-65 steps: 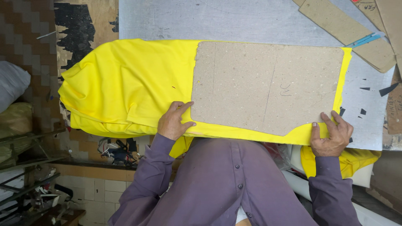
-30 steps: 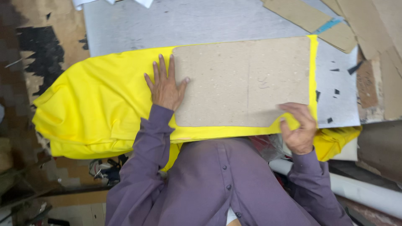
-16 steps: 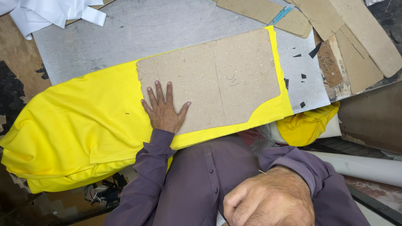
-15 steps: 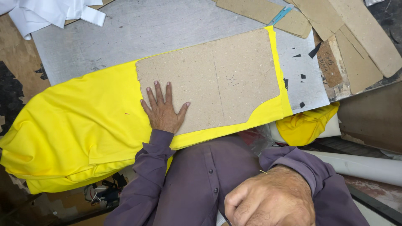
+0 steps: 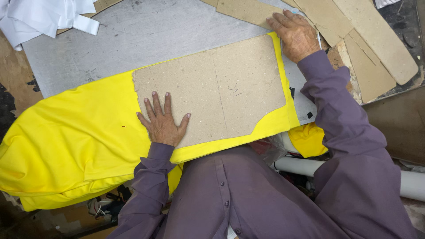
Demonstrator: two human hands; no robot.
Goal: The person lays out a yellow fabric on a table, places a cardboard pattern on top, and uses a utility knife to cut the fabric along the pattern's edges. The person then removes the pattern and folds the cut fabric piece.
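A brown cardboard pattern piece (image 5: 217, 88) lies flat on yellow fabric (image 5: 75, 141) spread over a grey table (image 5: 146, 40). My left hand (image 5: 163, 121) presses flat, fingers spread, on the pattern's lower left edge where it meets the fabric. My right hand (image 5: 294, 33) reaches to the far right of the table and rests on the other cardboard pieces (image 5: 349, 35) just beyond the pattern's top right corner. I cannot tell whether it grips anything there. Both arms wear purple sleeves.
Several long cardboard pieces lie stacked at the top right. White cloth (image 5: 44, 17) is bunched at the top left corner. The yellow fabric hangs off the table's near edge on both sides. A white pipe (image 5: 411, 183) runs below the table at right.
My right hand has gone from near my lap up to the cardboard pieces at the far right. My left hand stays pressed on the pattern. The view has shifted.
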